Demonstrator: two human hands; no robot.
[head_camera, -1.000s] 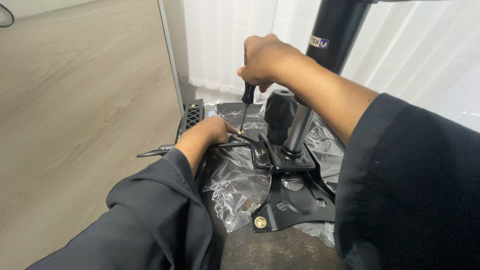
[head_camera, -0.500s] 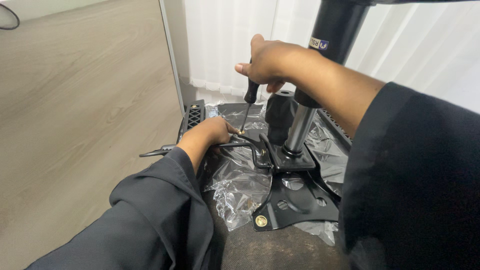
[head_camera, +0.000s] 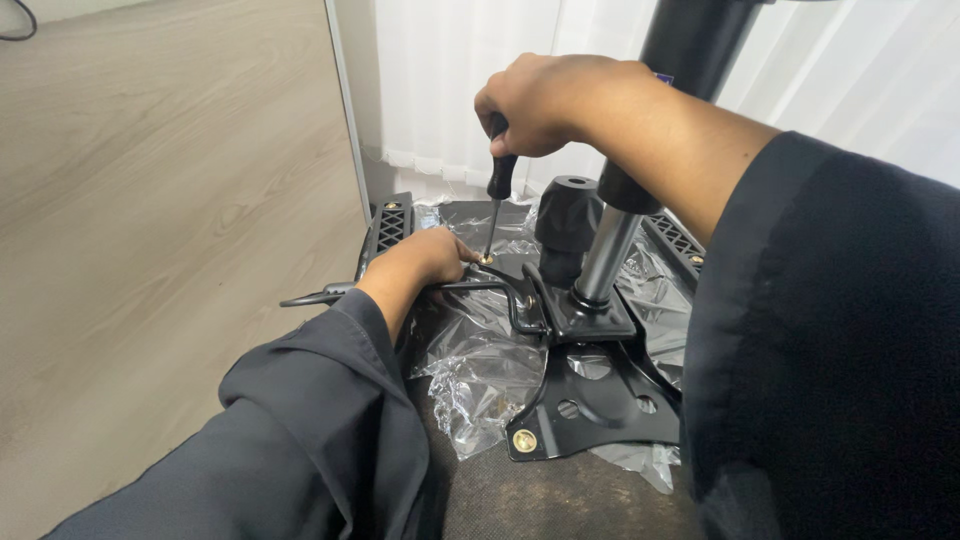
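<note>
screwdriver (head_camera: 498, 195) gripped upright by right hand (head_camera: 535, 103), tip on brass screw (head_camera: 486, 259).
left hand (head_camera: 430, 255) is closed around the plate's (head_camera: 600, 395) far-left corner; since before, little is changed, the right hand slightly turned.

Screwdriver (head_camera: 497, 195) left of gas cylinder (head_camera: 605, 262) — both on plate (head_camera: 600, 405).

Single head-mounted view, looking steeply down and fwd over both sleeves, close range. Left hand (head_camera: 425, 262) and right hand (head_camera: 545, 100) sit near centre frame; the black metal plate (head_camera: 590, 400) fills lower centre; wood floor (head_camera: 160, 200) at left, white curtain (head_camera: 450, 90) at top.
</note>
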